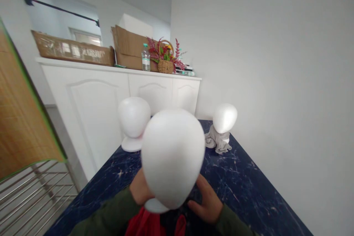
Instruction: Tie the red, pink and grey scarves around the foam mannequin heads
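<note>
A smooth white mannequin head (pixel 173 155) stands close in front of me, with part of its round base (pixel 155 205) showing low on its left. My left hand (pixel 140 188) is at the left side of this head, its fingers hidden behind it. My right hand (pixel 207 200) is on the other side near the neck, thumb and forefinger apart; its other fingers are mostly hidden. Red cloth (pixel 145 223) with something dark beside it lies below the head at the bottom edge. I cannot make out whether either hand touches that cloth.
On the dark blue marbled table (pixel 243 184) stand a second white mannequin head (pixel 134 117) at back left and a third (pixel 225 117) at back right, with grey cloth (pixel 218 140) around its neck. A white cabinet (pixel 94 118) and a metal rack (pixel 38 195) are leftward.
</note>
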Demonstrator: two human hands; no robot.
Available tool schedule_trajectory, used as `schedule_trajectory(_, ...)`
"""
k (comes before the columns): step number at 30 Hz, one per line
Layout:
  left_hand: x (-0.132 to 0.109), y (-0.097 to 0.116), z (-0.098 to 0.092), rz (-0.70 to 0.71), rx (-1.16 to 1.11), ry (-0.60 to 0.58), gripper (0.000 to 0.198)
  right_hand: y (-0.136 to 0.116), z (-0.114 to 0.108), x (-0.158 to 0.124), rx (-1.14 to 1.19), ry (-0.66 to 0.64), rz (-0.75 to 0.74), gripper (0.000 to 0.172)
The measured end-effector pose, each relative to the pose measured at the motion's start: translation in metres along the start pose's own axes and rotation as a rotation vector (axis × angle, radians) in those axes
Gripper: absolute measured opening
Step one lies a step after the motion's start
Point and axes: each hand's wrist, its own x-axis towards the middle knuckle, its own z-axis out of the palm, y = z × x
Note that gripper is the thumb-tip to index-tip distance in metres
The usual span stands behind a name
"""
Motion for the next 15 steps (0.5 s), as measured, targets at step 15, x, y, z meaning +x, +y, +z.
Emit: schedule_trajectory(15,-0.053,-0.115,-0.109,-0.463,0.605,0.320,0.047,0.042,0.030,0.002,0.316,0.060,0.389,0.069)
